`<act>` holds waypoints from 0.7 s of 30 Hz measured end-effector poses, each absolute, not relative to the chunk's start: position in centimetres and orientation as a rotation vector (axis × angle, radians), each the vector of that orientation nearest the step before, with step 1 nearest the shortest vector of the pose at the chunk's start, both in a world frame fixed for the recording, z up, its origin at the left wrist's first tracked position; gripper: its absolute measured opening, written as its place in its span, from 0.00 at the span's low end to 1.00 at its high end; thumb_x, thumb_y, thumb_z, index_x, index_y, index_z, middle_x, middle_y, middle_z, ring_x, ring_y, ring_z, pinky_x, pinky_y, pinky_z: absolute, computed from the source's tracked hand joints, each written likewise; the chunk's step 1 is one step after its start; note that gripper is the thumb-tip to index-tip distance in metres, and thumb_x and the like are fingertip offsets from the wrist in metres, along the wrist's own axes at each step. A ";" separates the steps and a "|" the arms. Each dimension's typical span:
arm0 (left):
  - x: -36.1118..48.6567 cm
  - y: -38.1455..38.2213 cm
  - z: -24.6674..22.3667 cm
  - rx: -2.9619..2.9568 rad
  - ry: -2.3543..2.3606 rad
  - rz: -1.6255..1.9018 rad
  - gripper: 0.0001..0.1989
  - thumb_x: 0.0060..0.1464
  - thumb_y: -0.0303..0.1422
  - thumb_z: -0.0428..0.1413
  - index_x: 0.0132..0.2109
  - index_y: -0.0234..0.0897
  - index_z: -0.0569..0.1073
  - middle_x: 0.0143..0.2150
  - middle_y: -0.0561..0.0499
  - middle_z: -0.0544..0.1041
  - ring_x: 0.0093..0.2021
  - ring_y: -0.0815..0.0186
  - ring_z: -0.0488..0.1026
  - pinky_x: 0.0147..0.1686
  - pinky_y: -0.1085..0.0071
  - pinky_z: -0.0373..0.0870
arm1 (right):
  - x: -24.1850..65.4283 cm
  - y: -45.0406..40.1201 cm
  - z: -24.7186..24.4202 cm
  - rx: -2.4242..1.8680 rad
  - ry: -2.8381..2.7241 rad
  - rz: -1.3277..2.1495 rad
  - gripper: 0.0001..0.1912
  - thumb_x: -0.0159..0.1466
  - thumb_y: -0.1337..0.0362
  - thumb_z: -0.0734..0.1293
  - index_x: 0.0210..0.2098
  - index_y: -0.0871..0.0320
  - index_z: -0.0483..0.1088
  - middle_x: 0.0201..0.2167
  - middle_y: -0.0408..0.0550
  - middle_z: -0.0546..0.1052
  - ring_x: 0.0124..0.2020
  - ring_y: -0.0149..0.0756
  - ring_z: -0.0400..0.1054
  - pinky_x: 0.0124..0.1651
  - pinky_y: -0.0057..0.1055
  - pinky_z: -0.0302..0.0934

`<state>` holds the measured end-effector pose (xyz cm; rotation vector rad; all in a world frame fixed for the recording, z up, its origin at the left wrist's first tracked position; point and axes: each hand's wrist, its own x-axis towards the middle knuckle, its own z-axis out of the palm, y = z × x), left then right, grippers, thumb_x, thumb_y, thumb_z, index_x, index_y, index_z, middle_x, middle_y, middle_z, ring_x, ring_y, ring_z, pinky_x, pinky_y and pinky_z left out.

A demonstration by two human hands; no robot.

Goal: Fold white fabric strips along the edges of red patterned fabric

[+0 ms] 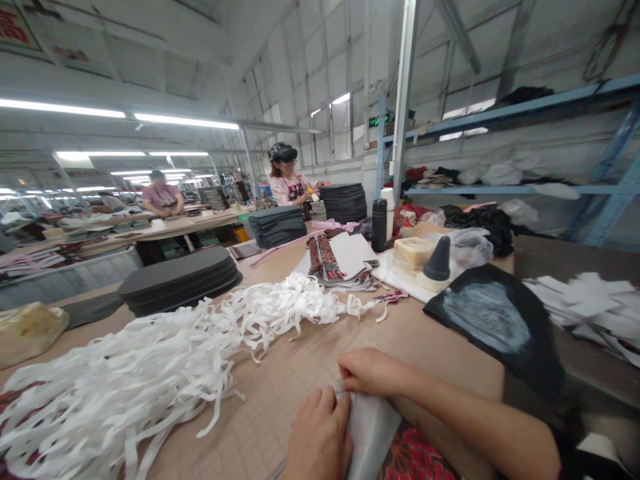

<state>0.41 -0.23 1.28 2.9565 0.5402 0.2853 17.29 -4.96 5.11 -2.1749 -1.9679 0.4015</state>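
From my station I see both hands working at the near edge of the table (280,400), on a pale fabric sheet (371,433) that lies over a red floral cloth (413,460). The right grip (373,372) is narrow, its fingers folded over the sheet's upper end. The left grip (317,439) is narrow too, pressing the sheet's edge just beside the right. Left of the sheet sprawls a heap of white strips (150,360). To its right lies a black cloth (493,327) with a chalky white patch. Farther beyond the sheet sit a black cone (439,260) and a black flask (379,225), and a co-worker (287,180) stands well beyond it.
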 end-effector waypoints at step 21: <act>-1.8 0.5 1.5 2.920 0.566 0.192 0.15 0.51 0.23 0.50 0.44 0.41 0.72 0.40 0.49 0.73 0.40 0.62 0.69 0.40 0.70 0.64 | 17.5 -4.8 4.0 -2.212 -1.733 0.524 0.13 0.52 0.56 0.70 0.34 0.56 0.71 0.30 0.45 0.76 0.30 0.35 0.67 0.26 0.25 0.49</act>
